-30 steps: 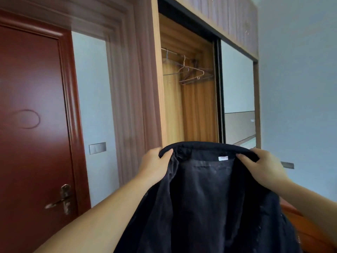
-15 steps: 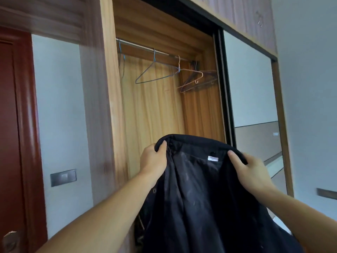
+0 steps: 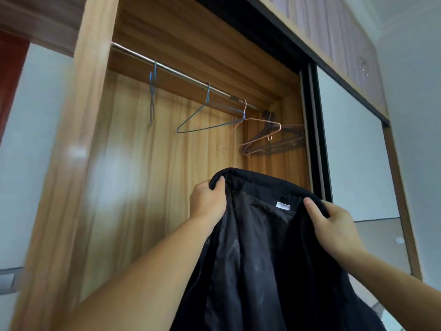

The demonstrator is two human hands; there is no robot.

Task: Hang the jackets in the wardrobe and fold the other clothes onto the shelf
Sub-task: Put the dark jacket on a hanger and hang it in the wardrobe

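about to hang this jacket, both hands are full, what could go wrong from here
1. Both the left hand and right hand grip the dark jacket by its collar, so reaching for a hanger means letting go on one side; the jacket may sag or slip.
2. The blue wire hanger looks thin and might bend under it.

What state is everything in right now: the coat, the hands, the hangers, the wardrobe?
Black jacket: held up open by its collar, lining facing the camera, not yet on a hanger.
Left hand: grips the collar's left end.
Right hand: grips the collar's right end.
Blue wire hanger: hangs bare on the rail.
Wardrobe: open.
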